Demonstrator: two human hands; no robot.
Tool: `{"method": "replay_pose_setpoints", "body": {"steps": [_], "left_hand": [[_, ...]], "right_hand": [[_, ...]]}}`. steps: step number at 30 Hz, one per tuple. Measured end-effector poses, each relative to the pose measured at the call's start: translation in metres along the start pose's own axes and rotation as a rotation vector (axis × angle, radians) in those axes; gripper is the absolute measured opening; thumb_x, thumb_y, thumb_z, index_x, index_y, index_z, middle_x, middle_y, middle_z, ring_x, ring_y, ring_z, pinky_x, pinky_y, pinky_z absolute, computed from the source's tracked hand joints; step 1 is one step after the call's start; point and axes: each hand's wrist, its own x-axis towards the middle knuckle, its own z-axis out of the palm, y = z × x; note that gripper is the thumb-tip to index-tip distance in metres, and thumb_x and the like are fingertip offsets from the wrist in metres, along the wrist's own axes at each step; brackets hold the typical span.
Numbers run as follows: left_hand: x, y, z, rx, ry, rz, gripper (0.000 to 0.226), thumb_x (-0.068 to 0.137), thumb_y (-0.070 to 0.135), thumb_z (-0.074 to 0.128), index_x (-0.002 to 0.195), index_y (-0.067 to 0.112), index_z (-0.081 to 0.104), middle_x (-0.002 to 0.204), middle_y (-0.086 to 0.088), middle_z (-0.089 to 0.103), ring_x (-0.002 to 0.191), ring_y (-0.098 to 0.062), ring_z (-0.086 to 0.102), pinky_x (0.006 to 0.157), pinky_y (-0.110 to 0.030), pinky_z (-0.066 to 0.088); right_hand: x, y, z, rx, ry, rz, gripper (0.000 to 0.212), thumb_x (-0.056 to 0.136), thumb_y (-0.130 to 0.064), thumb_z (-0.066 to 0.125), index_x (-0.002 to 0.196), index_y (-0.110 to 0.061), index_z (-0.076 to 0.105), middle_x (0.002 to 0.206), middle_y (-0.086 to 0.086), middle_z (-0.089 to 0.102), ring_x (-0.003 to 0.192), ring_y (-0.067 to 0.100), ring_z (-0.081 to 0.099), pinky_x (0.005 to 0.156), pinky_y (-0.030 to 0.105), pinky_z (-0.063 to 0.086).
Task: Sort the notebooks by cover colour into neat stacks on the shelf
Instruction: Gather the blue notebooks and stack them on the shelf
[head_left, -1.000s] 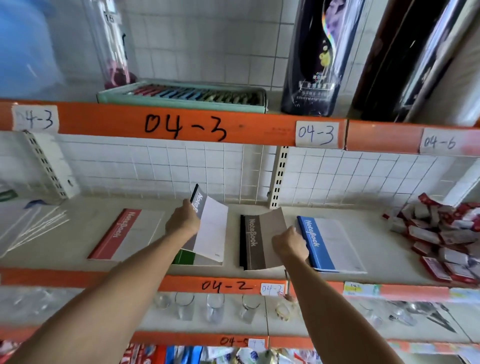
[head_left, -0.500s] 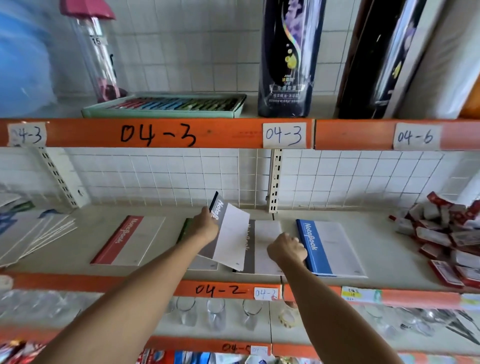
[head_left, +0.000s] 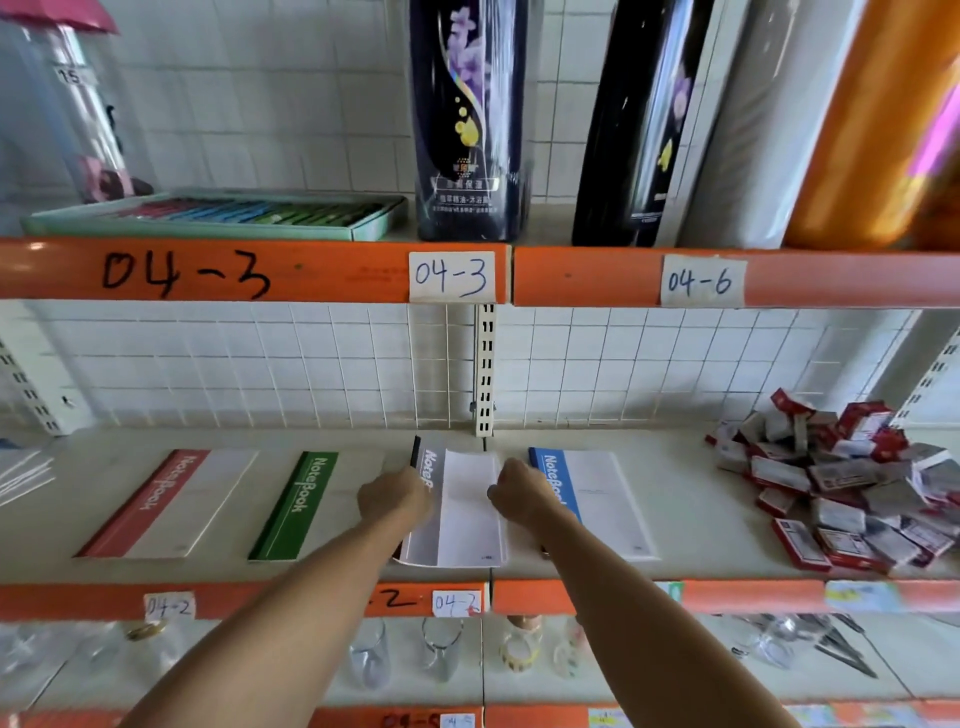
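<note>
Two bare arms reach up from the bottom of the view to the middle shelf (head_left: 130, 441). The left hand (head_left: 395, 496) sits at the left long edge of the grey notebook (head_left: 462, 514), and its fingers curl at that edge and seem to hold it. The right hand (head_left: 524, 493) sits at the right long edge, fingers curled too, but I cannot tell if they pinch the cover or just press on it. The grey notebook lies flat near the front edge of the shelf, right by the middle post, and it looks like it rests on another grey one. I think it is thin and light, and it will bend if you lift it by one corner, so holding both long sides like this is best. The cover looks smooth, so it may slide on the one below. The blue notebook (head_left: 592, 499) lies flat just beside the right hand, partly hidden by it. The green notebook (head_left: 296, 504) lies to the left, and the red notebook (head_left: 171, 501) is farther left, both flat and apart. A heap of small red and white packs (head_left: 841, 483) sits at the right end of the shelf
</note>
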Motion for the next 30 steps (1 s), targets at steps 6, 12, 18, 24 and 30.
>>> {"method": "replay_pose_setpoints", "body": {"steps": [6, 12, 18, 24, 30], "left_hand": [[0.002, 0.007, 0.015, 0.133, 0.077, 0.081, 0.032, 0.1, 0.04, 0.045, 0.114, 0.019, 0.065, 0.111, -0.004, 0.068, 0.099, -0.023, 0.063, 0.072, -0.031, 0.039], [-0.002, 0.002, 0.007, 0.019, 0.275, 0.183, 0.019, 0.099, 0.032, 0.048, 0.112, 0.018, 0.053, 0.095, -0.002, 0.067, 0.085, -0.024, 0.066, 0.066, -0.031, 0.042], [-0.007, -0.046, -0.006, -0.023, 0.269, 0.312, 0.031, 0.096, 0.035, 0.051, 0.122, 0.019, 0.048, 0.112, -0.005, 0.062, 0.096, -0.025, 0.059, 0.072, -0.036, 0.045], [-0.017, -0.117, -0.031, 0.011, 0.274, 0.241, 0.045, 0.095, 0.043, 0.052, 0.134, 0.02, 0.048, 0.132, -0.007, 0.057, 0.118, -0.03, 0.054, 0.093, -0.04, 0.046], [-0.028, -0.196, -0.047, 0.058, 0.224, 0.233, 0.038, 0.094, 0.045, 0.053, 0.121, 0.02, 0.05, 0.118, -0.006, 0.062, 0.105, -0.028, 0.057, 0.084, -0.04, 0.047]], "right_hand": [[0.007, 0.012, 0.002, -0.009, -0.009, -0.04, 0.026, 0.096, -0.024, 0.056, 0.117, -0.008, 0.056, 0.094, 0.003, 0.058, 0.08, 0.017, 0.057, 0.067, 0.026, 0.047], [0.011, 0.005, 0.005, 0.006, 0.011, -0.147, 0.025, 0.093, -0.023, 0.059, 0.115, -0.012, 0.057, 0.111, 0.007, 0.064, 0.088, 0.021, 0.061, 0.076, 0.032, 0.056], [0.006, -0.025, 0.02, -0.019, -0.026, -0.28, 0.034, 0.09, -0.022, 0.062, 0.121, -0.011, 0.057, 0.123, 0.01, 0.056, 0.103, 0.025, 0.058, 0.083, 0.032, 0.051], [-0.008, -0.08, 0.048, -0.059, -0.101, -0.351, 0.051, 0.087, -0.031, 0.063, 0.133, -0.011, 0.054, 0.137, 0.012, 0.05, 0.123, 0.028, 0.05, 0.098, 0.033, 0.045], [-0.043, -0.143, 0.09, -0.048, -0.132, -0.386, 0.059, 0.089, -0.038, 0.063, 0.14, -0.014, 0.046, 0.137, 0.009, 0.049, 0.117, 0.03, 0.055, 0.094, 0.035, 0.047]]}}
